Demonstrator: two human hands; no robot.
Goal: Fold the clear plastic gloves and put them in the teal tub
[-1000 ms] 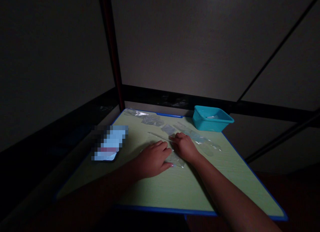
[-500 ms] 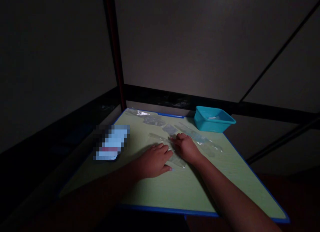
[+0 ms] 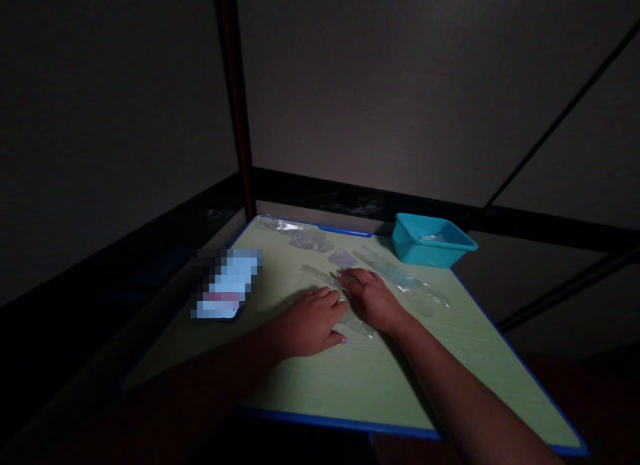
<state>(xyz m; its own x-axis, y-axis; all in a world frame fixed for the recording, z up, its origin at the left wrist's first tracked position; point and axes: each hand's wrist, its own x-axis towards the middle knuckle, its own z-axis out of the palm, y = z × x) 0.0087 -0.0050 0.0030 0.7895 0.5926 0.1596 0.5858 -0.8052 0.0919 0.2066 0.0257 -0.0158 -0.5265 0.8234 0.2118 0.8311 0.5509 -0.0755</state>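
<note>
A clear plastic bag [image 3: 361, 327] lies flat on the table, partly covered by both hands. My left hand [image 3: 315, 321] rests palm down over its left part, fingers a little bent and thumb held apart. On the upper right part of the bag lies my right hand [image 3: 373, 298], its fingers stretched out to the left. Just beyond the right hand is a small greyish clear packet [image 3: 343, 258]. Another long clear bag [image 3: 400, 275] lies to the right, close by the right hand.
The pale green table [image 3: 390, 385] has a blue rim. A turquoise plastic basket [image 3: 433, 248] stands at the back right corner, with something pale inside. More clear plastic bags [image 3: 311, 242] lie at the back left. A phone-like object [image 3: 233, 285], blurred out, is at the left. Walls stand behind.
My right hand's fingers have straightened and flattened on the bag; before, they were more curled. The left hand stays in about the same place. The view has shifted slightly.
</note>
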